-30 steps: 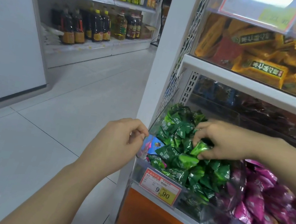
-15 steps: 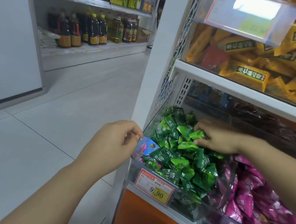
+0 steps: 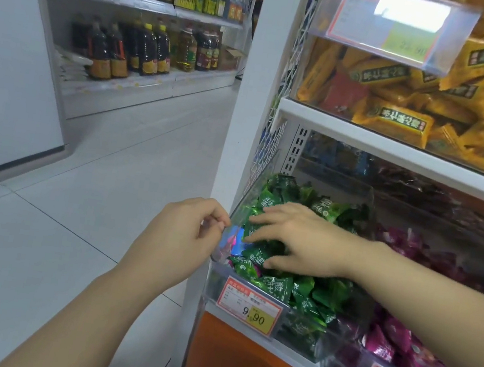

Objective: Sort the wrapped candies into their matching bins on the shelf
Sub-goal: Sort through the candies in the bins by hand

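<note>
Since half a second ago, the right hand (image 3: 304, 241) has slid forward from the back of the green pile to the bin's front left corner, and its fingers have spread.

At the left, the left hand (image 3: 181, 237) is curled, thumb and forefinger pinching at the front left corner of the clear bin (image 3: 212, 283), seemingly its wall rather than a wrapper. Just inside that corner lies a blue candy (image 3: 236, 242), a stray among the green candies (image 3: 306, 292). The right hand lies spread on the greens, fingertips touching or nearly touching the blue one and holding nothing. Further right, purple candies (image 3: 399, 341) fill the neighbouring bin on the same shelf (image 3: 398, 148).

The step in hand looks like digging out the misplaced blue candy. The next move calls for closing finger and thumb on the blue wrapper alone, lifting it clear of the greens, then finding a bin that matches it. None is plainly seen here.
</note>
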